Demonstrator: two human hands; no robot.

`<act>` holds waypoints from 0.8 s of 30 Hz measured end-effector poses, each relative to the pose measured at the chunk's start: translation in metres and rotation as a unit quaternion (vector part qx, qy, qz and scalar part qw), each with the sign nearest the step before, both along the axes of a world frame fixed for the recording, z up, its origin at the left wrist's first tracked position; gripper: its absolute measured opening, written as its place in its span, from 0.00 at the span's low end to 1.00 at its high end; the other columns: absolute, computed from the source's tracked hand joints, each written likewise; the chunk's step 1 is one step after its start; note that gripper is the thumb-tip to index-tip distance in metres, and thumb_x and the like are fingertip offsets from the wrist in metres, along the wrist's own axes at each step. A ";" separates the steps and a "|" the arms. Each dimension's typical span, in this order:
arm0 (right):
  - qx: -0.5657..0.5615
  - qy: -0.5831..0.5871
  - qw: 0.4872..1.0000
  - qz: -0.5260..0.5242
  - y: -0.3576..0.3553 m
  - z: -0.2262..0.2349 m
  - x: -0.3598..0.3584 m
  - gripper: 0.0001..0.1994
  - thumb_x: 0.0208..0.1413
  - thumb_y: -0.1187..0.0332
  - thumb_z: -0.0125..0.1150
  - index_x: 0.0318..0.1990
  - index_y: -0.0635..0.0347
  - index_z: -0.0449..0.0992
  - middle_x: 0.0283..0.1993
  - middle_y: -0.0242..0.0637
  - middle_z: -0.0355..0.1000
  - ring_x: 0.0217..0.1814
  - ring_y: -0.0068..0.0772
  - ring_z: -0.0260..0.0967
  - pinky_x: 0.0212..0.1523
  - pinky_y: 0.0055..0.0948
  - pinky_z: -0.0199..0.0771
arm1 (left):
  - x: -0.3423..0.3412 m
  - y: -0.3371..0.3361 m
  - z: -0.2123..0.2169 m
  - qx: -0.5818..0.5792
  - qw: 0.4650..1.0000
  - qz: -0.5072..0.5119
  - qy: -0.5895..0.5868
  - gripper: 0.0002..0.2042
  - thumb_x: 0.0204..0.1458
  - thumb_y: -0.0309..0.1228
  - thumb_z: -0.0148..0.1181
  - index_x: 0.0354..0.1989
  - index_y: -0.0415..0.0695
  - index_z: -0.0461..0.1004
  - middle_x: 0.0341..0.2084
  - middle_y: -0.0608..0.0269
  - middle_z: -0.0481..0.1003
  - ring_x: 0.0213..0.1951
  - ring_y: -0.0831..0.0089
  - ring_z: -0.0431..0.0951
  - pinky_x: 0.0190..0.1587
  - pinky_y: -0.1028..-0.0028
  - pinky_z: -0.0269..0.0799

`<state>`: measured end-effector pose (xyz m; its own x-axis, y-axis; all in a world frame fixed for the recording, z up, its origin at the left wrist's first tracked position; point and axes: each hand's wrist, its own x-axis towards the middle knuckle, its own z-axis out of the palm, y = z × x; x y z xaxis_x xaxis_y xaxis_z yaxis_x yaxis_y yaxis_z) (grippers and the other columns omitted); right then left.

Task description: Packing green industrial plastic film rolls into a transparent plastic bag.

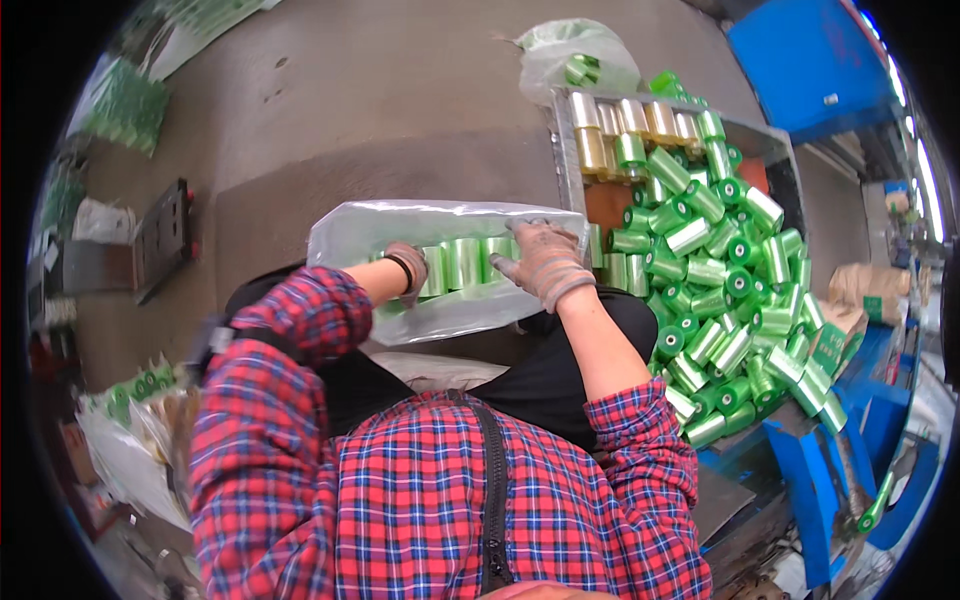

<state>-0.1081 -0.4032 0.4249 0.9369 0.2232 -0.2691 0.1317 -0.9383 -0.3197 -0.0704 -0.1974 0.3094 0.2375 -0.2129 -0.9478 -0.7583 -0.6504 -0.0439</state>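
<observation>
Seated, seen from above, in a red plaid shirt (pixel 440 500) with sleeves pushed up and dark trousers. Across the lap, a clear plastic bag (pixel 440 225), lying lengthwise left to right, glossy and partly filled. Inside it, a row of green tape rolls (pixel 465 262) standing side by side near the middle.

Left hand (pixel 407 272), gloved, reaching into the bag from its left part, curled against the leftmost roll of the row; whether clenched on that roll or only pressing it, cannot tell through the plastic. Right hand (pixel 545 262), in a worn grey glove, lying flat with fingers spread on the bag's right end, just beside the row, pressing the plastic down rather than gripping anything.

To the right, touching the bag's end, a metal tray (pixel 565 150) heaped with loose green rolls (pixel 725 280), many tilted or lying on their sides, spilling toward the lower right. At the tray's far end, a few gold rolls (pixel 615 120) in a row. Beyond the tray, another plastic bag (pixel 575 55) with green rolls inside, on the concrete floor (pixel 370 110). Lower left, more bagged green rolls (pixel 140 385) on the floor. Blue frame parts (pixel 810 60) at the right.
</observation>
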 end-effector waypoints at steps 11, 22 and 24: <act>-0.014 0.132 0.991 0.005 -0.008 0.024 0.026 0.23 0.47 0.52 0.57 0.42 0.64 0.72 0.40 0.52 0.71 0.47 0.52 0.68 0.48 0.46 0.67 | -0.025 -0.023 -0.075 -0.100 0.958 0.143 -0.226 0.45 0.39 0.55 0.55 0.65 0.51 0.44 0.62 0.43 0.44 0.63 0.50 0.44 0.62 0.54 0.38; -0.001 0.156 0.988 0.013 -0.004 0.027 0.025 0.23 0.47 0.51 0.57 0.42 0.62 0.72 0.42 0.52 0.71 0.49 0.51 0.68 0.50 0.46 0.66 | -0.024 0.026 -0.061 0.007 0.967 0.173 -0.186 0.50 0.38 0.57 0.55 0.65 0.44 0.37 0.62 0.38 0.37 0.65 0.47 0.35 0.63 0.54 0.35; -0.013 0.135 0.991 0.013 -0.003 0.023 0.025 0.23 0.47 0.51 0.56 0.43 0.61 0.72 0.42 0.53 0.71 0.49 0.51 0.67 0.50 0.47 0.66 | -0.022 0.023 -0.059 0.011 0.971 0.136 -0.196 0.50 0.38 0.56 0.56 0.65 0.44 0.38 0.62 0.38 0.38 0.65 0.47 0.36 0.63 0.54 0.35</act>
<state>-0.0836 -0.4064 0.4480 0.8238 0.2362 -0.5153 0.0695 -0.9443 -0.3217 -0.0922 -0.1748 0.2502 0.6263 -0.0728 -0.7762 -0.4799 -0.8206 -0.3103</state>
